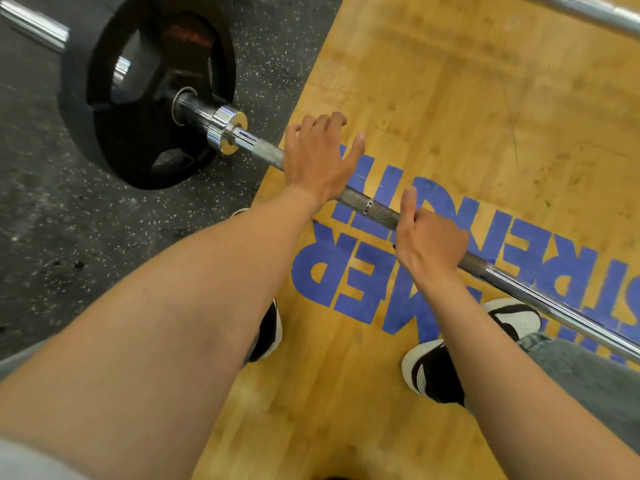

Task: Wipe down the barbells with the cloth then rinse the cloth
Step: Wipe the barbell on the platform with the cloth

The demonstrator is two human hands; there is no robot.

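While the bar (381,209) lies across the wooden platform (450,98) with one black plate (138,91) loaded on the rubber floor (34,220) side, it reads as heavy and rigid steel. It won't flex or dent, and with a round plate on the end it will likely roll if pushed sideways. Knurled grey sections give good friction. Smooth chrome toward the lower right (554,306) and the collar (225,129) look slicker. Best hold for steadying is the knurl, where both hands already are; wiping should run along the shaft, judging by its length.

Left hand (318,157) sits over the bar near the collar, fingers spread and mostly straight, palm down on or just above the knurl. It's not curled round it, so call it opened out; actual contact is hard to confirm. Right hand (429,244) is further down the shaft, fingers curled over the bar's far side, thumb up and sticking out toward the left hand. It looks like a grip on the bar, though the fingertips are hidden behind the shaft.

No cloth visible in either hand or anywhere in view, so wiping doesn't look under way at this spot. A second bar (588,12) crosses the top right corner, well apart. Shoes (433,372) stand on the platform just beside the near bar.
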